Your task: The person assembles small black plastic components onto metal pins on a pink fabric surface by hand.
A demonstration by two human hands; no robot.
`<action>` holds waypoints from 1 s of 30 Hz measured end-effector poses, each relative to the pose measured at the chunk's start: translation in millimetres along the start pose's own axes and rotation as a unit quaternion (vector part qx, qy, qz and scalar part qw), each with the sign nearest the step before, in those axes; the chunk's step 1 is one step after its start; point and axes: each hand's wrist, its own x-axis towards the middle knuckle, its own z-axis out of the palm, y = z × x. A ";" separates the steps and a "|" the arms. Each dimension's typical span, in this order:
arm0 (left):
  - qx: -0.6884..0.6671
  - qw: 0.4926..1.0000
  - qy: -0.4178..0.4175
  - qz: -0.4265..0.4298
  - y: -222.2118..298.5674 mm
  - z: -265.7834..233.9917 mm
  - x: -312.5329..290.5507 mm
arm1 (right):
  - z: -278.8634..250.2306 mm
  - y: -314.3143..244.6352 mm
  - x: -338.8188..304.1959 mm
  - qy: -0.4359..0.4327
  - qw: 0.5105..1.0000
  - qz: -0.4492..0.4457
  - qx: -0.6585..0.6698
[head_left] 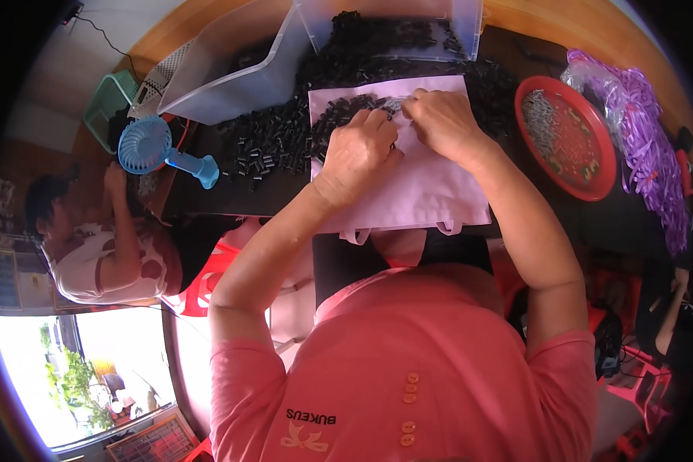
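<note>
A pink cloth bag (431, 189) with two handles lies flat at the table's near edge, under both hands. My left hand (359, 146) is closed over its left half, fingers curled beside a pile of small black plastic tubes (335, 115). To its right, my right hand (443, 123) is pinched, fingertips pointing toward the left hand. Whatever either hand holds is hidden behind the fingers or too small to make out. Small silvery metal pieces (395, 102) lie on the cloth between the two hands, next to the tubes.
Loose black tubes (258, 146) cover the table at left and behind. Two clear plastic bins (235, 92) stand at the back. A blue handheld fan (145, 145) is at left. At right are a red tray (607, 158) of metal pieces and purple ribbons (643, 115). Another person (108, 254) sits left.
</note>
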 end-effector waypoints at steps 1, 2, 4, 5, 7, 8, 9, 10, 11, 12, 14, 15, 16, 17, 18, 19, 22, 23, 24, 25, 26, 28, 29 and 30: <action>0.000 1.000 0.000 -0.001 3.3 -4.5 -6.1 | 2.2 -0.3 0.8 -0.001 1.000 -0.001 0.000; -0.032 0.999 -0.022 -0.038 6.6 -8.7 -12.4 | 4.2 -0.5 1.5 0.006 1.000 0.005 -0.016; -0.064 0.994 -0.043 -0.076 9.5 -13.7 -23.0 | 5.3 -2.1 2.0 0.011 0.999 0.010 -0.032; -0.073 0.993 -0.045 -0.084 9.7 -14.6 -28.3 | 4.2 -2.8 1.9 0.016 0.999 0.011 -0.028; -0.083 0.991 -0.045 -0.095 9.8 -16.4 -33.7 | 4.5 -3.0 1.6 0.020 0.999 0.011 -0.024; -0.093 0.990 -0.044 -0.098 10.1 -17.5 -34.8 | 5.0 -2.1 1.8 0.015 0.999 0.012 -0.027; -0.104 0.988 -0.043 -0.102 10.4 -18.4 -35.6 | 5.2 -2.1 2.0 0.012 0.999 0.014 -0.029; -0.104 0.988 -0.042 -0.102 10.2 -19.2 -35.7 | 5.4 -2.6 2.2 0.011 0.999 0.013 -0.030; -0.110 0.988 -0.044 -0.100 10.0 -19.9 -35.6 | 5.8 -3.4 2.2 0.014 0.999 0.012 -0.041; -0.117 0.987 -0.046 -0.097 9.8 -20.4 -35.4 | 6.2 -4.1 2.3 0.018 0.998 0.011 -0.051; -0.117 0.987 -0.051 -0.096 8.8 -20.2 -34.6 | 7.6 -5.9 2.4 0.023 0.998 0.003 -0.058; -0.117 0.987 -0.059 -0.095 8.7 -20.2 -34.3 | 8.2 -6.4 2.8 0.028 0.998 -0.003 -0.063; -0.117 0.987 -0.057 -0.095 9.9 -19.6 -33.3 | 8.7 -5.7 2.9 0.028 0.997 -0.005 -0.065; -0.113 0.987 -0.060 -0.095 12.0 -18.5 -31.7 | 9.0 -4.3 2.7 0.026 0.998 0.003 -0.065; -0.108 0.988 -0.064 -0.095 13.2 -17.7 -30.6 | 8.6 -2.8 2.7 0.023 0.998 0.011 -0.065; -0.107 0.988 -0.062 -0.095 12.9 -17.1 -31.2 | 7.6 -2.1 2.9 0.023 0.997 0.010 -0.066; -0.108 0.988 -0.057 -0.093 10.7 -14.8 -33.2 | 4.8 -0.2 2.6 0.016 0.998 0.012 -0.052; -0.110 0.988 -0.055 -0.089 9.9 -14.8 -33.3 | 4.5 0.6 2.3 0.006 0.999 0.008 -0.040; -0.113 0.988 -0.054 -0.086 9.1 -14.4 -33.2 | 4.2 1.2 2.0 -0.005 1.000 0.004 -0.028; -0.112 0.988 -0.052 -0.088 8.4 -13.6 -33.9 | 3.8 -0.4 2.3 -0.006 1.000 0.001 -0.028; -0.106 0.990 -0.039 -0.079 7.8 -11.3 -33.9 | 3.2 -2.2 2.5 -0.004 1.000 -0.003 -0.025; -0.100 0.992 -0.023 -0.072 7.2 -6.1 -34.2 | 3.2 -3.8 3.3 -0.003 1.000 -0.009 -0.022; -0.090 0.993 -0.021 -0.067 7.0 -3.4 -34.1 | 4.0 -3.6 3.7 -0.004 1.000 -0.006 -0.027; -0.080 0.995 -0.018 -0.062 6.8 -1.9 -34.4 | 4.9 -3.4 4.0 -0.006 0.999 -0.003 -0.032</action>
